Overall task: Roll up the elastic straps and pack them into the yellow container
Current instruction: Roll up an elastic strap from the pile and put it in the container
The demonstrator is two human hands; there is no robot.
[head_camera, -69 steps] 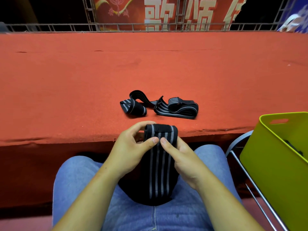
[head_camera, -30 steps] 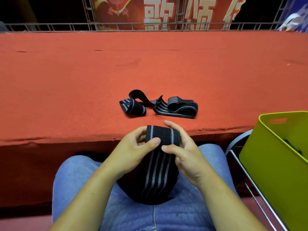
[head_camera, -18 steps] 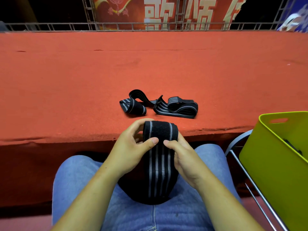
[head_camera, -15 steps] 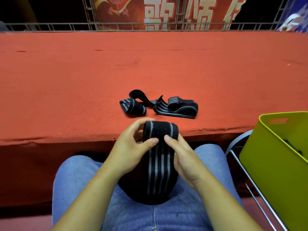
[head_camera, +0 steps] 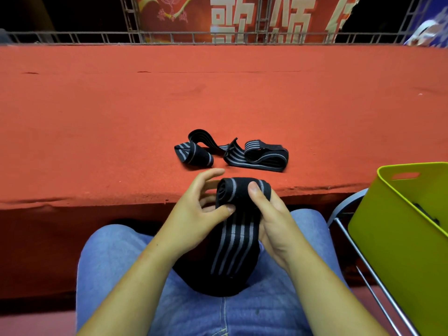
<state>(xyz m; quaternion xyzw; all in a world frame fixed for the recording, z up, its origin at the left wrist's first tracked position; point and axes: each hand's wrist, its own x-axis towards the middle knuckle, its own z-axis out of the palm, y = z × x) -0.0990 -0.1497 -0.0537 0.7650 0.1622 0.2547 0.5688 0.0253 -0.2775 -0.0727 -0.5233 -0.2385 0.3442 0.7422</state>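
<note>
Red felt covers the long bench (head_camera: 97,112), with a red banner (head_camera: 194,18) behind a metal rail. Loose straps (head_camera: 234,158) lie on the felt near its front edge. Just in front of that edge, over the jeans (head_camera: 116,258), a striped strap (head_camera: 238,190) is partly rolled, its tail hanging onto the lap. The right hand (head_camera: 274,221) clasps the roll, thumb on top and fingers hidden beneath. The left hand (head_camera: 194,214) pinches the strap's left edge with its thumb, its fingers (head_camera: 206,177) loosely spread behind the roll's end. At the right stands the yellow container (head_camera: 388,238).
</note>
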